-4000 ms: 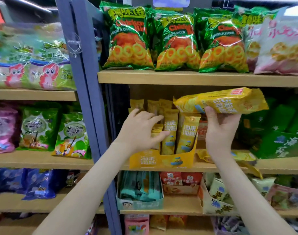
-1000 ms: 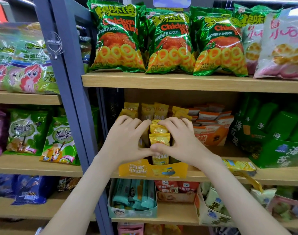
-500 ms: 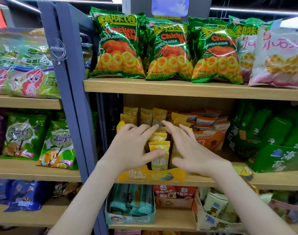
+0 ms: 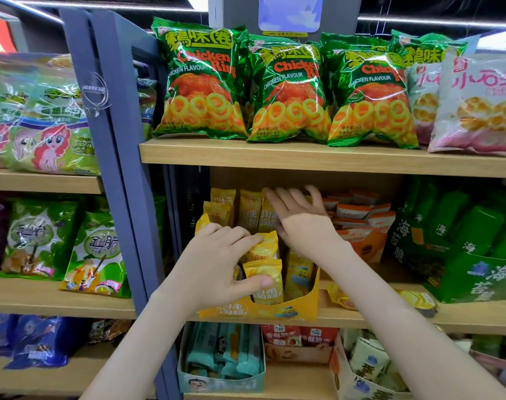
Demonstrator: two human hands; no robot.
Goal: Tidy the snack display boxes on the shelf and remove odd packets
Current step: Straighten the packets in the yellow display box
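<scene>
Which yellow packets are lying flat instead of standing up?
The loose packets on the shelf, right of the yellow box; those inside it stand upright.

**Print on the snack shelves**

Three green foil snack bags [image 4: 201,82] on the upper wooden shelf [image 4: 303,158] are showing "Chicken Ring" and "CHICKEN FLAVOUR". The green cardboard display box [image 4: 482,278] at right is carrying "海苔". Smaller print is blurring beyond reading.

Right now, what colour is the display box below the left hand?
Yellow-orange box, seen best in the head view.
</scene>
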